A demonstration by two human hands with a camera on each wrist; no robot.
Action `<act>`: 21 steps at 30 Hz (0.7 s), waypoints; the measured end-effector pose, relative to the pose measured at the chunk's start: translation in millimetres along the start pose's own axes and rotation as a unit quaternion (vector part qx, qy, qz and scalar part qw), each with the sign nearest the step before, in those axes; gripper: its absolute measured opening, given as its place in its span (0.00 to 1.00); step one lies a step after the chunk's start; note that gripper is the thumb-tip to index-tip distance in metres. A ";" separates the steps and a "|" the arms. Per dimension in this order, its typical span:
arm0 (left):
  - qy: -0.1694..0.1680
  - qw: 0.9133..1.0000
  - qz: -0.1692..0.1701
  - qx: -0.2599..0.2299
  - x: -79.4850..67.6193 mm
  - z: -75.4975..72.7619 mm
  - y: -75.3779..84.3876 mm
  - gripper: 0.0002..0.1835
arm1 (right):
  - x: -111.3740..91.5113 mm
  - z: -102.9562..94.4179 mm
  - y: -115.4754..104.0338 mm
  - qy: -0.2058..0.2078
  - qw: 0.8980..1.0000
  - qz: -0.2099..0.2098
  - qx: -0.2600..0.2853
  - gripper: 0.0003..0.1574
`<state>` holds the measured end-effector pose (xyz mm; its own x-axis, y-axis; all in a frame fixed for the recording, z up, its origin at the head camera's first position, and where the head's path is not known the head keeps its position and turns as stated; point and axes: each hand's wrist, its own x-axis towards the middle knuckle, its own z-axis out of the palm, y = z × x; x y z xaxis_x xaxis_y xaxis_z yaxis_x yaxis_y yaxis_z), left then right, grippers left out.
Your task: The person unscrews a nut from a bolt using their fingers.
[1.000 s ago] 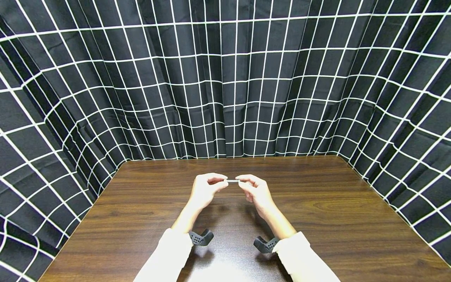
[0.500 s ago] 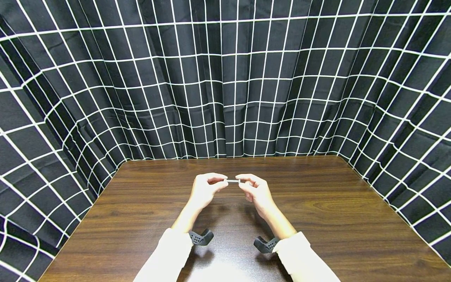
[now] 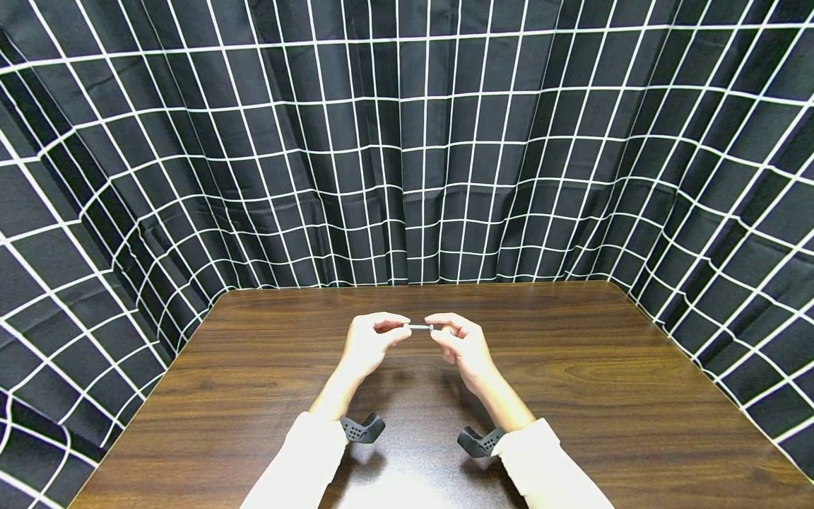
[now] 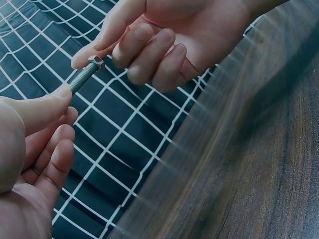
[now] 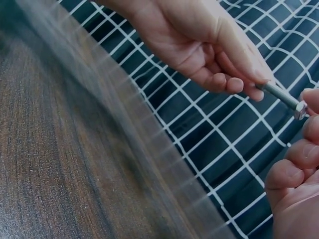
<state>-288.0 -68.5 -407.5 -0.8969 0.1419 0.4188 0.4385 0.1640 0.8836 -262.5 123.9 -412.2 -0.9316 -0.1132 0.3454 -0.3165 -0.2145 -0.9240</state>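
Observation:
A silver bolt [image 3: 420,326] with a threaded shank spans the gap between both hands, held level above the table. My left hand [image 3: 367,346] pinches its plain end between thumb and forefinger. At the other end, the hex end [image 4: 97,61] sits between the thumb and forefinger of my right hand [image 3: 467,350], fingertips right at it. In the right wrist view the shank [image 5: 281,94] runs from the left fingertips towards the hex. The remaining fingers of both hands are curled in loosely. The left fingertips hide the bolt's far tip.
The brown wood-grain table [image 3: 254,367] lies beneath the hands, with a glare patch near its front edge. Dark curtains [image 3: 407,177] with a white grid stand around its back and sides. Each wrist wears a dark grey mount [image 3: 364,429] below a white sleeve.
My right thumb and forefinger have shifted slightly at the hex end, spreading a little apart. My left hand and the bolt have stayed in place.

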 end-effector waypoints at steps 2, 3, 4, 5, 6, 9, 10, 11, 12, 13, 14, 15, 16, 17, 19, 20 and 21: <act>0.003 1.000 -0.005 -0.001 -0.4 0.4 1.5 0.09 | 0.4 -0.1 0.6 0.004 1.000 0.001 -0.003 0.19; 0.006 1.000 -0.007 0.001 -0.9 0.8 3.3 0.09 | 0.6 0.1 0.7 0.008 1.000 0.002 -0.005 0.19; 0.008 1.000 -0.008 0.003 -1.7 1.0 6.3 0.09 | 0.8 0.3 0.9 0.013 1.000 0.003 -0.010 0.19; 0.008 1.000 -0.009 0.005 -2.7 1.0 10.3 0.09 | 0.9 0.3 1.1 0.017 1.000 0.004 -0.015 0.18; 0.008 1.000 -0.009 0.006 -4.1 0.9 15.3 0.09 | 1.0 0.3 1.4 0.022 0.999 0.005 -0.024 0.18; 0.003 1.000 -0.004 0.012 -8.7 -0.8 30.5 0.08 | 1.3 0.8 1.6 0.040 0.998 0.022 -0.047 0.16; 0.001 1.000 -0.001 0.011 -9.9 -1.4 34.6 0.08 | 1.4 0.7 1.6 0.044 0.997 0.031 -0.054 0.15; -0.001 1.000 0.001 0.011 -10.9 -2.0 37.6 0.08 | 1.6 0.4 1.7 0.046 0.996 0.041 -0.060 0.15; -0.003 1.000 0.003 0.011 -11.6 -2.5 39.9 0.08 | 1.9 0.2 1.8 0.048 0.996 0.050 -0.063 0.15; -0.004 1.000 0.004 0.011 -12.0 -2.7 41.0 0.09 | 2.2 -0.2 1.7 0.049 0.995 0.057 -0.064 0.15; -0.005 1.000 0.004 0.011 -12.3 -3.0 42.0 0.09 | 2.6 -0.6 2.0 0.048 0.995 0.063 -0.066 0.15; -0.006 1.000 0.004 0.010 -12.4 -3.1 42.5 0.09 | 2.8 -1.0 1.8 0.046 0.994 0.067 -0.070 0.16; -0.005 1.000 0.004 0.010 -12.4 -3.1 42.5 0.09 | 3.1 -1.3 1.7 0.045 0.994 0.070 -0.072 0.17; -0.006 1.000 0.003 0.010 -12.4 -3.1 42.5 0.09 | 3.4 -1.6 1.8 0.044 0.994 0.072 -0.074 0.17; -0.006 1.000 0.001 0.009 -12.4 -3.2 42.4 0.09 | 3.5 -1.8 1.8 0.045 0.993 0.075 -0.079 0.17; -0.007 1.000 -0.001 0.008 -12.3 -3.2 42.4 0.09 | 3.5 -1.6 1.9 0.047 0.992 0.078 -0.082 0.17; -0.008 1.000 -0.002 0.007 -12.2 -3.2 42.3 0.09 | 3.4 -1.2 1.6 0.050 0.992 0.079 -0.083 0.17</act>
<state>-258.6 -66.4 -374.6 -0.8974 0.1571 0.4124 0.4365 0.1786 0.8818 -266.4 124.4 -412.7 -0.9823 -0.0342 0.1841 -0.1829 -0.0374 -0.9824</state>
